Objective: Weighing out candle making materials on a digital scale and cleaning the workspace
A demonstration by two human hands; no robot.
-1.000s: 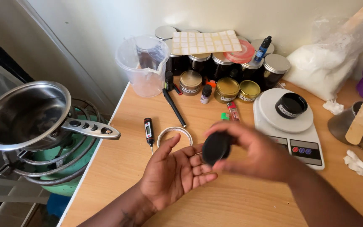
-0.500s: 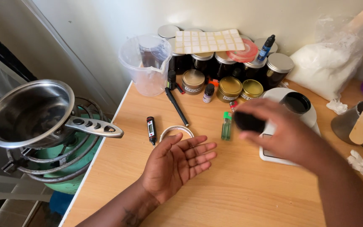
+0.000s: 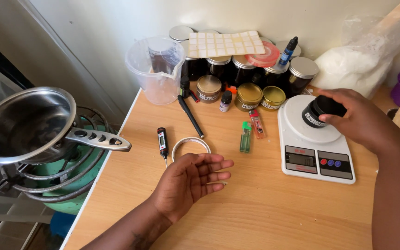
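A matt, pale wood-grain tabletop carries a white plastic kitchen scale, its round platform smooth and faintly glossy. On it sits a dark glass jar with a matt black lid, gripped by the right hand. The left hand rests open beside a glossy roll of tape. Nearby: a clear plastic measuring jug, a translucent green plastic lighter and a polished steel saucepan (mirror-bright inside).
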